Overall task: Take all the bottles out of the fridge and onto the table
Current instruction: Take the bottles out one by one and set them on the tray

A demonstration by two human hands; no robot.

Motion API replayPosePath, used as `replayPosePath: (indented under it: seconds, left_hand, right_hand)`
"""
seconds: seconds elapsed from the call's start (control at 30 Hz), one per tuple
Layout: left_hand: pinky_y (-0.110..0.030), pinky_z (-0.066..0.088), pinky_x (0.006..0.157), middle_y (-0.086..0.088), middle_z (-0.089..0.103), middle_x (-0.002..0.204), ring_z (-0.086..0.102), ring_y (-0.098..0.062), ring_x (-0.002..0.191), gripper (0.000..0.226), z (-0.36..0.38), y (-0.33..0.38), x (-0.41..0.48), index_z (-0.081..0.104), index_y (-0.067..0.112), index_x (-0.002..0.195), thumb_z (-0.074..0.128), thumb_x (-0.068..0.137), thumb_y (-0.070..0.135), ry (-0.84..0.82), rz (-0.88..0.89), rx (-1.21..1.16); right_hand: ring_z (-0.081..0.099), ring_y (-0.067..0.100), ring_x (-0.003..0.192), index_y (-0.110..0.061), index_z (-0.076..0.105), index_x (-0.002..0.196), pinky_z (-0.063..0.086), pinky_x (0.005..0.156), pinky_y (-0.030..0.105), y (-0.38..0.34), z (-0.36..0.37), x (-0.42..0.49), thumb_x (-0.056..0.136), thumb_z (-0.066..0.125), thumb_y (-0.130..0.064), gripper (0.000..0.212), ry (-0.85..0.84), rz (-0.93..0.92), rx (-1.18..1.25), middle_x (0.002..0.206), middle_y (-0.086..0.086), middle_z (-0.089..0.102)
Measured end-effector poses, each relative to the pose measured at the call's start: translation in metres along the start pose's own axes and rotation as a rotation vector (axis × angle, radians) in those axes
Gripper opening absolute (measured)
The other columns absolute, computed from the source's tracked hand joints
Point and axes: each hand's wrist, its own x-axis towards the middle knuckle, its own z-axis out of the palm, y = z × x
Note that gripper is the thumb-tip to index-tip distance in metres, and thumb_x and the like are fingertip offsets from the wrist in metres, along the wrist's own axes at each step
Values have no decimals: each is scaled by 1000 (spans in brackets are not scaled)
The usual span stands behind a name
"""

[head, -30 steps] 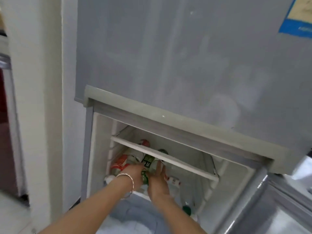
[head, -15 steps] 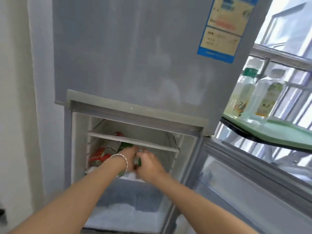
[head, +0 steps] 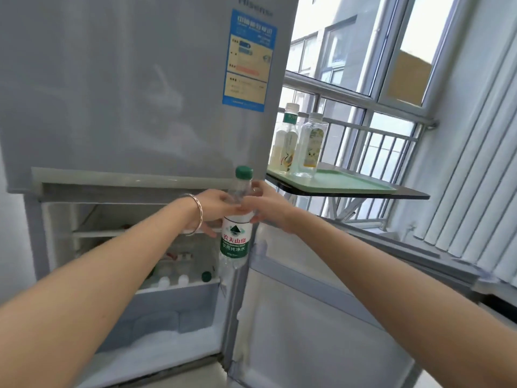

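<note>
Nearby, two bottles (head: 310, 145) on green tray (head: 353, 182).

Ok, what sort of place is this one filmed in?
Likely a small flat or home kitchen corner: a two-door fridge with its lower compartment open, a table carrying two bottles, and a railed window with vertical blinds.

table (head: 411, 194) | green tray (head: 349, 181) on top | yellowish btl (head: 285, 147) + clear btl (head: 312, 147) upright on tray, side by side

- Fingertips of the left hand (head: 214, 207) are hidden behind the bottle (head: 235, 242).
- Shelf bottles (head: 181, 280) are blurred and partly behind the left forearm (head: 112, 264); count unclear.
- Sticker (head: 247, 63) print is unreadable.
</note>
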Motion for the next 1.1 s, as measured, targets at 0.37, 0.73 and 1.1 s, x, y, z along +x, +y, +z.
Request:
replayPosePath:
  seconds: [0.37, 0.73, 1.1]
  left_hand:
    - [-43, 58, 83, -7, 71, 101, 70, -27, 89, 80, 0, 113, 4, 58, 14, 119, 72, 61, 66, 238, 127, -76]
    - [-10, 44, 45, 2, 54, 83, 47, -4, 66, 33, 70, 188, 107, 51, 6, 114, 37, 101, 33, 30, 405, -183]
    - [-37, 35, 110, -22, 40, 147, 40, -32, 135, 59, 143, 218, 217, 38, 0, 142, 22, 103, 41, -20, 283, -13]
  right_hand:
    - [70, 10, 92, -10, 50, 127, 60, 74, 24, -2, -45, -18, 76, 76, 2, 59, 42, -100, 85, 108, 3, 69]
    - [65, 14, 87, -5, 44, 132, 48, 64, 19, 14, -207, 46, 75, 79, -5, 67, 552, -56, 17, 101, 4, 66]
    - [67, 32, 93, -8, 61, 107, 58, 77, 43, 127, -289, 181, 42, 72, -47, 77, 620, 148, -135, 99, 15, 68]
